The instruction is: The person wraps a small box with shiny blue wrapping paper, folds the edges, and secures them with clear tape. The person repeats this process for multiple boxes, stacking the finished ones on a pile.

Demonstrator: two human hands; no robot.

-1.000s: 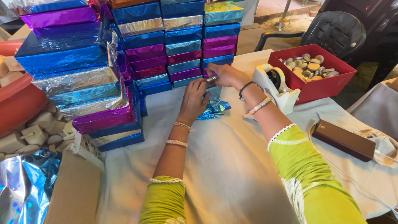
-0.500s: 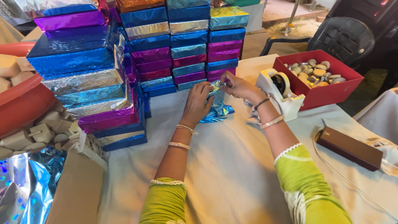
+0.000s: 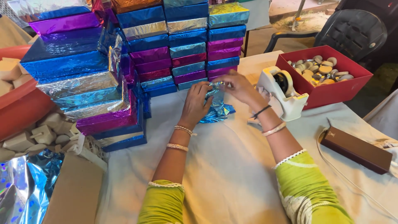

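A small box half wrapped in shiny blue foil point(image 3: 217, 107) stands on the cream tablecloth point(image 3: 232, 174) in front of me. My left hand point(image 3: 196, 103) presses against its left side with the fingers curled over the foil. My right hand point(image 3: 236, 86) pinches the foil at the top right of the box. Both wrists wear bangles, and both sleeves are lime green. A white tape dispenser point(image 3: 283, 93) sits just right of my right wrist.
Stacks of foil-wrapped boxes in blue, purple and silver point(image 3: 182, 45) rise behind and to the left point(image 3: 87, 79). A red box of small round pieces point(image 3: 327, 74) stands at the right, a brown flat case point(image 3: 355, 149) nearer. Pale wooden pieces point(image 3: 39, 135), loose foil and cardboard lie left.
Both hands drew back from the stack with the blue foil packet, toward me. The fingers have shifted on the foil, folding it at the top.
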